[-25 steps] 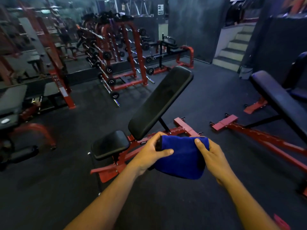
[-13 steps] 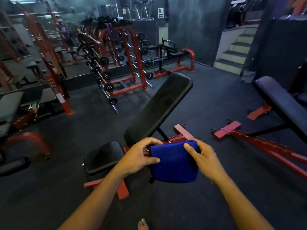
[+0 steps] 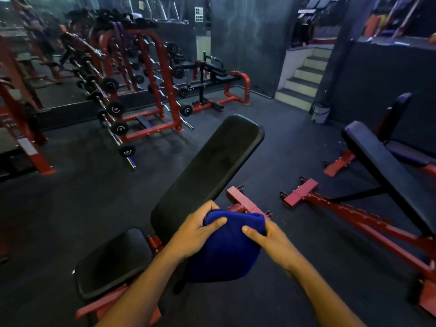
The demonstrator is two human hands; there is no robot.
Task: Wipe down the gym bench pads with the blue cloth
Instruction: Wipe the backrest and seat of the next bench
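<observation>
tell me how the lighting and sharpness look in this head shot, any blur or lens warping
Head view: dim overall, the black backrest pad nearly matching the dark floor; the blue cloth and both hands, left and right, are reasonably sharp; the far weight racks look soft and murky; wide-angle warping bends the edges.

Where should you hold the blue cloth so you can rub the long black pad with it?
Hold the blue cloth by its bunched top edge, coming from above, as the left hand and right hand do now. The rest hangs loose below, so that flat part could probably be pressed onto the tilted back pad just ahead.
</observation>
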